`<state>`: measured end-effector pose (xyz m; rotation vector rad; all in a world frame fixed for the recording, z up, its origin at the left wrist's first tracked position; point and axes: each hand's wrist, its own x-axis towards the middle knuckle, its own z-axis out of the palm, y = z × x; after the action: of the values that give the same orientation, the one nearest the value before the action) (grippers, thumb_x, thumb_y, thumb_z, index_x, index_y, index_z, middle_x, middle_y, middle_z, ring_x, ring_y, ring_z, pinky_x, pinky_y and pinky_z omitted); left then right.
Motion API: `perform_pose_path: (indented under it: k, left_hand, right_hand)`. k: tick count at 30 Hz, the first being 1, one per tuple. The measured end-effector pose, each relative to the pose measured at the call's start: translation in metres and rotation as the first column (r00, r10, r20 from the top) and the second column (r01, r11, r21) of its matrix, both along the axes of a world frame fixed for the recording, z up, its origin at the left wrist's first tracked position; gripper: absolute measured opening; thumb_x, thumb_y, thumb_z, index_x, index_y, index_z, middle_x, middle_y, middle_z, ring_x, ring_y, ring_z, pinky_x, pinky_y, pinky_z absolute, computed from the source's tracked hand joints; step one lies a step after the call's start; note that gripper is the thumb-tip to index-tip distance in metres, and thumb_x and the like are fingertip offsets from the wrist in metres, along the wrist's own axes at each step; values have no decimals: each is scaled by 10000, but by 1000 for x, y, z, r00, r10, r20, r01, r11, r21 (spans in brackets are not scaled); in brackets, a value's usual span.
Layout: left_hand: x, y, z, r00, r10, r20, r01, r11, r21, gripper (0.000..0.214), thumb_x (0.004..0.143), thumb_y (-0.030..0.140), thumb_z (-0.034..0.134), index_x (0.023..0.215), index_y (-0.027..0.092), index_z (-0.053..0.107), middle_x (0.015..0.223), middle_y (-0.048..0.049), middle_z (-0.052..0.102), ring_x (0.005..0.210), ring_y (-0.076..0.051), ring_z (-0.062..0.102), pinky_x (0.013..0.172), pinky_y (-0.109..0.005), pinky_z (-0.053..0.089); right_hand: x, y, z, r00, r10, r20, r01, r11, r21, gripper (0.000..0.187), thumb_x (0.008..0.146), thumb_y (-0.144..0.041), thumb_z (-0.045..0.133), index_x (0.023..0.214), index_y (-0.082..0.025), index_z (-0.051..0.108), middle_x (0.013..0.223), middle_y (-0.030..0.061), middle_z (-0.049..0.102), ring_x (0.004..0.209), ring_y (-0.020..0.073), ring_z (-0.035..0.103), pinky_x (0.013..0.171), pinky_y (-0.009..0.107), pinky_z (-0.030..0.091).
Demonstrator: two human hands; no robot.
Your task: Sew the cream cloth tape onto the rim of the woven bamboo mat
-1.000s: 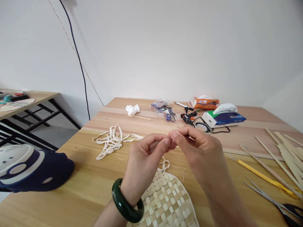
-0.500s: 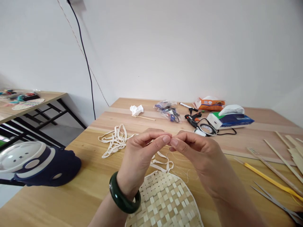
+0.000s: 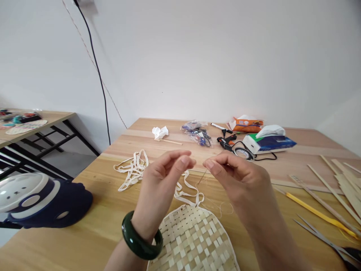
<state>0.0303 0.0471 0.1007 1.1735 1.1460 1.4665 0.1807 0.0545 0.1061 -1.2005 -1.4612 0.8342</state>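
My right hand (image 3: 239, 180) pinches a thin needle (image 3: 202, 177) between thumb and forefinger, its lower end pointing down toward the table. My left hand (image 3: 169, 173), with a dark green bangle (image 3: 141, 237) on its wrist, is a short gap away. Its thumb and fingers are drawn together; whether a fine thread lies in them I cannot make out. Below both hands lies a rounded woven mat (image 3: 194, 237) of pale flat strips with white edging. Fine loose thread (image 3: 221, 209) curls beside its top edge, near white tape (image 3: 186, 195).
A heap of white tape (image 3: 132, 169) lies left of the hands, beyond a navy container (image 3: 53, 203). Scissors (image 3: 318, 233), a yellow strip (image 3: 313, 210) and wooden slats (image 3: 344, 184) are at right. Behind are a glue gun (image 3: 227, 143), bagged items (image 3: 199, 133) and tissue packs (image 3: 267, 143).
My hands, fingertips touching before, have come apart, with the left hand a little to the left. The needle now shows below my right fingertips. The view has shifted slightly.
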Motion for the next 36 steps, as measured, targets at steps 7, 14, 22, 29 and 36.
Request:
perform_pose_path:
  k: [7,14,22,29,36]
  left_hand:
    - [11,-4,0,976,-217,-13,215,970,-110,94,816,223,741,886,189,793,878,-22,803,845,-138,750,759,-157,573]
    - [7,-4,2,996,-91,24,93,992,-84,43,794,211,767,812,177,787,772,-12,798,754,-121,753,713,-128,576]
    - [7,-3,2,990,-48,131,59,995,-85,93,802,232,769,828,149,737,805,-32,802,779,-144,765,737,-154,593]
    - [9,-5,4,989,-62,133,74,993,-91,95,816,229,756,837,141,725,809,-39,802,818,-155,766,763,-160,591]
    - [10,-4,5,994,-55,93,64,993,-100,90,804,220,763,824,138,731,806,-38,801,826,-161,764,751,-163,593]
  right_hand:
    - [1,1,-2,995,-23,94,19,999,49,201,855,-310,624,683,-212,656,651,-18,597,679,131,549,675,258,447]
    - [-5,2,-6,987,-1,-161,28,985,168,113,845,-240,676,734,-232,694,891,-1,629,878,123,614,766,225,542]
    - [-7,0,-6,990,-46,-131,63,990,127,127,855,-249,656,744,-218,706,993,36,687,1081,171,641,802,232,586]
    - [-8,-1,-5,993,-29,-113,44,990,132,170,850,-202,622,684,-210,660,985,34,704,1106,164,643,802,211,578]
    - [-9,-2,-5,994,-22,-108,37,990,139,175,849,-206,613,676,-206,638,1006,36,703,1122,176,632,806,237,579]
